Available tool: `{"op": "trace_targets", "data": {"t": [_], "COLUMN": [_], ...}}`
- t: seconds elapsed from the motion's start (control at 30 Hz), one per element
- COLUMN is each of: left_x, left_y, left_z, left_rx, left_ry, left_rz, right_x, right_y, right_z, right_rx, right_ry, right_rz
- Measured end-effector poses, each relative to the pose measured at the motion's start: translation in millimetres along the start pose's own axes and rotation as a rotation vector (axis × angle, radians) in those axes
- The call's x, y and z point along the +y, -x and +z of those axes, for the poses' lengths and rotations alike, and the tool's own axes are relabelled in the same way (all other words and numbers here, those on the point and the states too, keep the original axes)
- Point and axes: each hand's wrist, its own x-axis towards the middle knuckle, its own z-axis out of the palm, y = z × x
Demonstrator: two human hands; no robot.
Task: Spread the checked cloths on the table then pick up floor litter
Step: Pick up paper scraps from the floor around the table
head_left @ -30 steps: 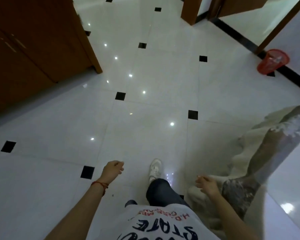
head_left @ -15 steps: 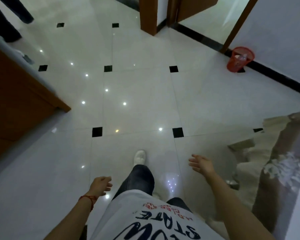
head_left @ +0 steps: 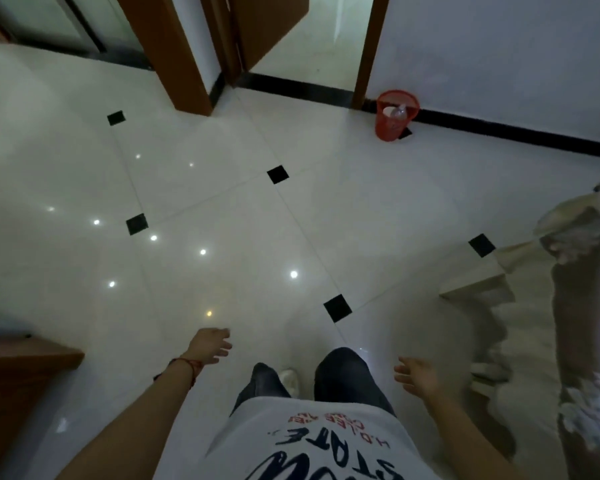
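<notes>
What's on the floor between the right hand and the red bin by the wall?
Head view: bare white tile with two small black inset squares between the right hand and the red bin. No litter shows on that stretch.

The white shirt [head_left: 312, 441] reads "STATE", seen upside down.

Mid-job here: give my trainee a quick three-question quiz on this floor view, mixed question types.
1. True or false: the left hand grips a piece of litter.
2. The red basket stands: A) beside the wooden cabinet, B) against the wall's black skirting, near the open doorway, C) between the person's feet.
3. Fill in: a clear plastic ____ lies inside the basket.

Key: 1 false, both it and the right hand are empty; 2 B; 3 bottle.
</notes>
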Motion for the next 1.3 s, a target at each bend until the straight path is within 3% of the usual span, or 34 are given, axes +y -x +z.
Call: {"op": "trace_targets", "data": {"t": [0.13,0.33,0.67,0.93,1.3], "left_x": [111.6,230.9,339.4,501.2,811.4], "left_y": [-36.6,-72.9,-123.6,-179.8,-187.6], "left_z": [18.7,63.6,103.6,147.1,341.0], "left_rx": [-0.052,-0.063,-0.093,-0.106,-0.297], "left_ry": [-0.067,-0.147,-0.318,-0.426,-0.643], "left_rz": [0.122,0.171,0.017,0.006,0.292], "right_x": [-29.9,-116.5,-315.4,-418.3,-465.4], "right_y": [-23.3,-75.0,-156.4,-232.9,-288.6], "right_z": [-11.1,-48.0,-121.7,-180.2,-253.4], "right_rx": [0.040,0.057,0.119,0.164,0.279], "right_ry": [-0.094,-0.177,-0.308,-0.501,-0.674], "right_rz": [0.134,0.166,-0.031,0.078,0.244]}}
